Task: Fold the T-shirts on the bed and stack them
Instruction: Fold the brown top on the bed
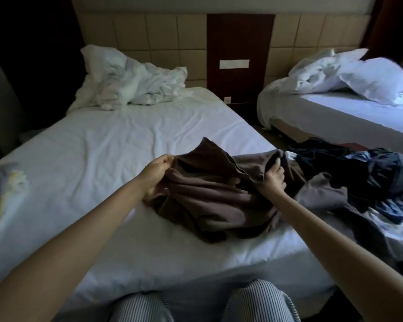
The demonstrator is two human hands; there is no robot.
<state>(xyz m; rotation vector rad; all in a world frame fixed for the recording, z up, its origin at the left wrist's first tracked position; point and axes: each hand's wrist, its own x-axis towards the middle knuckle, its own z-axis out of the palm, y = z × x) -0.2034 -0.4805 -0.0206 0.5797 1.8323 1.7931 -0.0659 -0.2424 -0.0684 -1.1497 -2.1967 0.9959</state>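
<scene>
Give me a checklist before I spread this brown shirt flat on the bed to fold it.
1. Left hand pinching the brown T-shirt at its upper left edge: ok.
2. Right hand gripping the shirt's right side: ok.
3. Shirt opened flat: not ok; it is bunched, with its lower part crumpled on the bed sheet.
4. Room to lay it out: ok; bare sheet lies left of and beyond the shirt.
5. Shirt free of the other clothes: cannot tell; a grey garment lies against its right side, beside the dark blue pile.
</scene>
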